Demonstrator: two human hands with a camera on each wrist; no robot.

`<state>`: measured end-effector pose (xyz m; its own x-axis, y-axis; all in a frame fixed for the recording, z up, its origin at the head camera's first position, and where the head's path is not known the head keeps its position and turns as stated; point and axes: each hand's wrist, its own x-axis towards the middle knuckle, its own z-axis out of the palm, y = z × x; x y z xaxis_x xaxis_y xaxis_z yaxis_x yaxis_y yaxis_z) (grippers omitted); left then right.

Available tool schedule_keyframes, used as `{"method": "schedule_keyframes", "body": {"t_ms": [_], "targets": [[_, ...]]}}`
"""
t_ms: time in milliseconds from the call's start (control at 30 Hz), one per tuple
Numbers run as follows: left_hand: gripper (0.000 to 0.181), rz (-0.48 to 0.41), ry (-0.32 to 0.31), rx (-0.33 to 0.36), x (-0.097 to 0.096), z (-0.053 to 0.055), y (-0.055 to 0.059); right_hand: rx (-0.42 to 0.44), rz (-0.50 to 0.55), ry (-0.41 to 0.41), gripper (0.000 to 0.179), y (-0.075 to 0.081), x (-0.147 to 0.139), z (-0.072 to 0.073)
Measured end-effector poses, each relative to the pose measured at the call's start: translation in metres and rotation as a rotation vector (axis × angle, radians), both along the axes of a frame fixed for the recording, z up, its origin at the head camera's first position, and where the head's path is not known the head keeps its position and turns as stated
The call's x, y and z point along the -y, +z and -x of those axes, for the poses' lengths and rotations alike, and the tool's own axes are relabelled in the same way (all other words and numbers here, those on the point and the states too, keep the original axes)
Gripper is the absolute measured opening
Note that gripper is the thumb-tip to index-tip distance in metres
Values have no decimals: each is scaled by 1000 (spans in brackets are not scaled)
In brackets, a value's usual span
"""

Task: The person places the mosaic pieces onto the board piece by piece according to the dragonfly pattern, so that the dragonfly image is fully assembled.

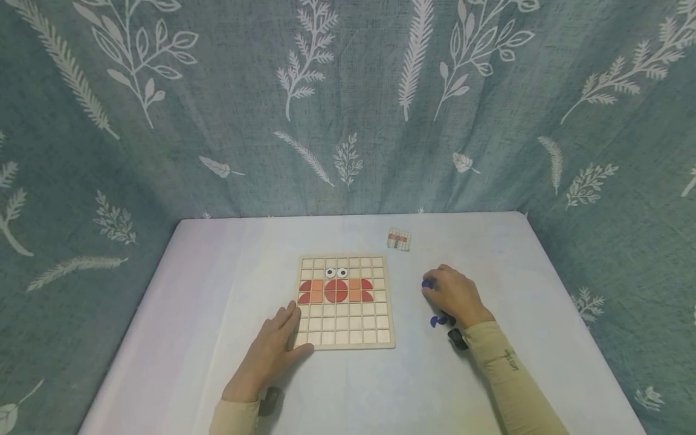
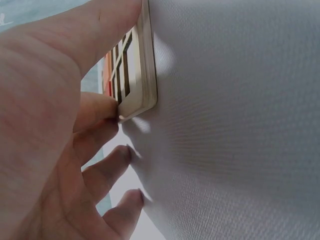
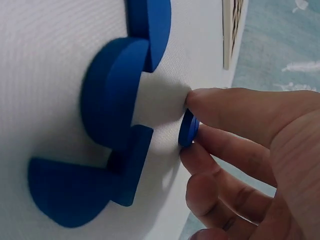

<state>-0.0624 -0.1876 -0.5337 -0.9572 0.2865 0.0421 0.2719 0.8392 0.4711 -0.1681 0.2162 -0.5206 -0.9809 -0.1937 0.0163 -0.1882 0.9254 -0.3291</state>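
Note:
A square wooden grid board (image 1: 348, 347) lies on the table, bearing red and orange pieces and two white eye discs (image 1: 336, 273) in its upper rows. My left hand (image 1: 272, 341) rests at its near left corner, fingers nearly straight along the side, thumb by the front edge. In the left wrist view, thumb and index finger touch the board's rim (image 2: 145, 92). To the right of the board, my right hand (image 1: 455, 295) pinches a small blue piece (image 3: 187, 129) between thumb and fingers, low over the table. Several blue curved pieces (image 3: 107, 92) lie near its wrist.
A small pattern card (image 1: 399, 239) with a similar grid lies beyond the board's far right corner. White cloth covers the table (image 1: 228, 278). A teal leaf-print curtain (image 1: 370, 169) stands behind it and along both sides.

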Motion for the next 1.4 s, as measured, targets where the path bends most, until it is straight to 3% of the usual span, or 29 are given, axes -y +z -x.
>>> {"method": "schedule_keyframes", "body": {"t_ms": [233,600,833,1133,1400], "targets": [[83,-18,-1,-26,-1,0,1,-6,7,23,28,2,-3,-2],[82,-22,7,-8,-2,-2,3,-42,49,23,27,6,7,-4],[81,-23,-3,-22,-2,-1,2,-121,113,118,23,15,27,-10],[81,-24,-6,-6,-3,0,5,-74,168,191,23,22,59,-16],[81,-6,-3,-9,-2,-1,5,-187,164,300,20,21,79,-21]]}}
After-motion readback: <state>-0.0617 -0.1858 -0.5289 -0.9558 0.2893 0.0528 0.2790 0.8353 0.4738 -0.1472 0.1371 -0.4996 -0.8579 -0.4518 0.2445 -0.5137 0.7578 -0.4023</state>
